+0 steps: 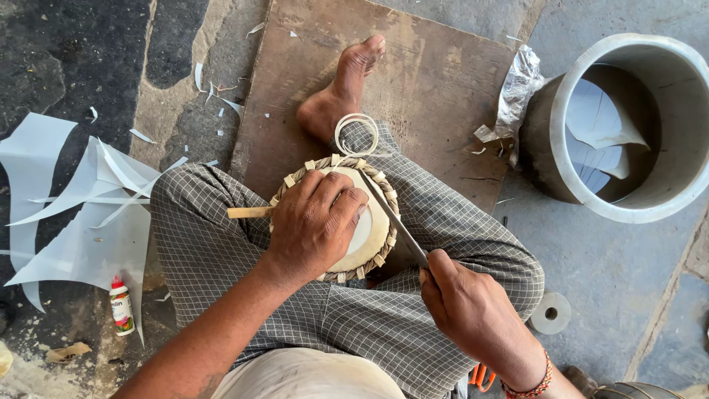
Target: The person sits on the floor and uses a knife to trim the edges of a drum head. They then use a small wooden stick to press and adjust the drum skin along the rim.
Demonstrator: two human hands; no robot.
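Left hand [314, 225] lies palm-down, fingers spread and curled over a round woven disc [369, 233] resting on the person's knee at frame centre, pinning it. The disc has a pale face and a braided straw rim; a flat wooden stick [248, 213] pokes out on its left side. Right hand [473, 314], lower right, is closed round the handle of a knife [395, 218] whose blade lies across the disc's right edge. A coil of pale strip [357, 134] sits just above the disc by the bare foot [341, 92]. White paper scraps [74, 214] at left, glue bottle [121, 304] lower left, metal pot [628, 125] upper right, tape roll [551, 312] lower right.
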